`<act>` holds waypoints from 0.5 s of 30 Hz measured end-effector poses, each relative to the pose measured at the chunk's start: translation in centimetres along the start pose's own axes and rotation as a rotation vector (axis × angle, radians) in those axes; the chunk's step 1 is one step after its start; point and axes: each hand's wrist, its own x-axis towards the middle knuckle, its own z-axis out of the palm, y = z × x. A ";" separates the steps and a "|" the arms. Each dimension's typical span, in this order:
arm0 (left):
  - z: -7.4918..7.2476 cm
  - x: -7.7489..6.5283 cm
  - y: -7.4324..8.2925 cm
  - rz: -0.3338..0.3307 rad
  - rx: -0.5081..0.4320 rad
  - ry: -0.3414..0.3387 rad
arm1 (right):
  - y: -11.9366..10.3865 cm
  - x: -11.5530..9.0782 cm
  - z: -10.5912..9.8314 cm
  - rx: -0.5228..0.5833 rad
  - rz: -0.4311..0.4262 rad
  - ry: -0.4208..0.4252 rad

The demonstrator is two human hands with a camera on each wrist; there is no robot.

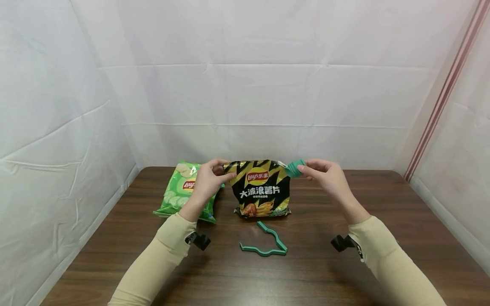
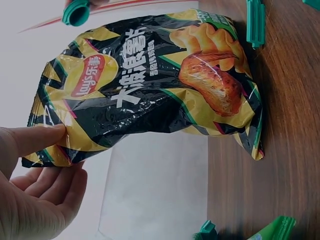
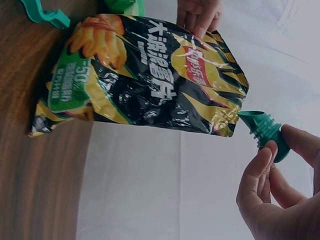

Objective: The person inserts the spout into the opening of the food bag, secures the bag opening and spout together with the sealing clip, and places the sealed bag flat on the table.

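A black and yellow Lay's chip bag (image 1: 260, 191) stands upright with its bottom on the table. My left hand (image 1: 208, 180) pinches its upper left corner, thumb (image 2: 37, 137) on the front and fingers behind. My right hand (image 1: 329, 176) grips a green ribbed pour spout (image 3: 270, 135) between thumb and fingertips. The spout's slanted tip meets the bag's upper right corner; whether it reaches inside I cannot tell. In front of the bag, an unfolded green bag clip (image 1: 273, 242) lies on the table.
A green Lay's bag (image 1: 180, 191) lies to the left, partly behind my left forearm. A small green piece (image 2: 207, 230) shows near it in the left wrist view. White sheeting (image 1: 268, 93) hangs behind the brown wooden table (image 1: 325, 272) and along both sides.
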 end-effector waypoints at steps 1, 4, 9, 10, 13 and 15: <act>0.0 0.0 -0.1 0.006 -0.004 -0.004 | -0.2 0.1 0.0 -0.013 -0.009 0.004; 0.0 0.0 -0.2 0.023 -0.007 -0.013 | -0.6 0.4 -0.1 -0.050 -0.047 0.018; -0.1 -0.1 -0.1 0.036 -0.001 -0.019 | -1.2 0.8 0.0 -0.068 -0.102 0.030; -0.1 -0.2 -0.1 0.034 -0.003 -0.021 | -1.3 0.9 0.1 -0.066 -0.111 0.031; -0.2 -0.2 -0.1 0.032 -0.013 -0.035 | -1.5 1.2 0.2 -0.073 -0.138 0.033; -0.2 -0.2 -0.1 0.033 -0.020 -0.044 | -1.6 1.4 0.2 -0.094 -0.163 0.035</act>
